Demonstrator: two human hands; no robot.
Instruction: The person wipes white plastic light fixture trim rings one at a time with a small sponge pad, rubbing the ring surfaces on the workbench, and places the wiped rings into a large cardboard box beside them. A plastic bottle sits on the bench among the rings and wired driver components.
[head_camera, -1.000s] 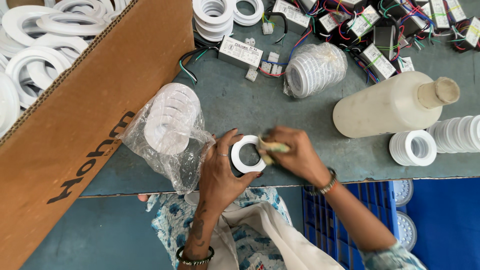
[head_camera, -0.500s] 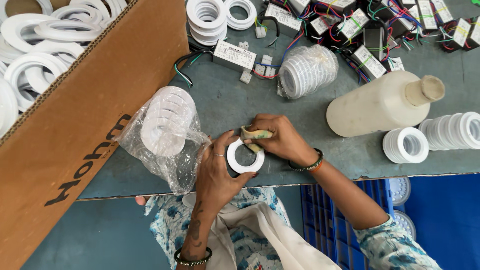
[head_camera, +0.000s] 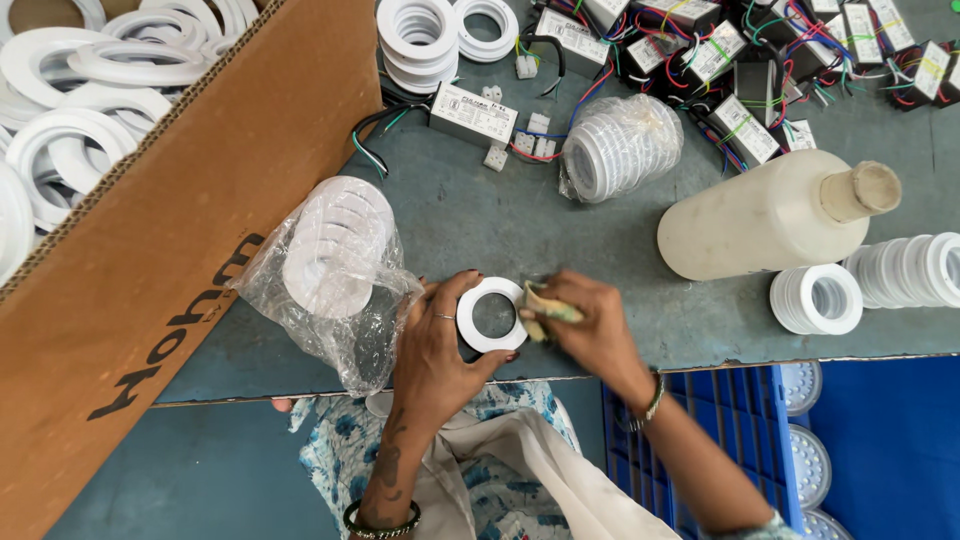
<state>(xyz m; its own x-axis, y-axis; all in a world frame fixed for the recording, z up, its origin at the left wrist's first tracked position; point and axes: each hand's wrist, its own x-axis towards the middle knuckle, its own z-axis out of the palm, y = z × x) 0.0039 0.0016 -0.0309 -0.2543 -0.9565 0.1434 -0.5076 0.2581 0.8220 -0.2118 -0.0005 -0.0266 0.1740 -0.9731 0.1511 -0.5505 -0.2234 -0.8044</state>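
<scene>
Since half a second ago, the white ring (head_camera: 491, 314) and both hands have hardly been moved; only the view has slid a little. Part of the small yellowish cloth (head_camera: 547, 305) is hidden inside the right hand (head_camera: 590, 325), and what it is made of cannot be made out. The ring is round, flat and white, with a big hole through which the grey table (head_camera: 500, 215) is seen. It is held near the table's front edge. The left hand (head_camera: 445, 340) is closed around the ring's left side, with the thumb on its top. The right hand's grip is closed on the cloth, which is pressed against the ring's right edge. More white rings are kept in a clear plastic bag (head_camera: 335, 265) just left of the hands. A brown cardboard box (head_camera: 170, 240) is filled with bigger white rings. A second small bag of rings (head_camera: 620, 145) is seen further back.
</scene>
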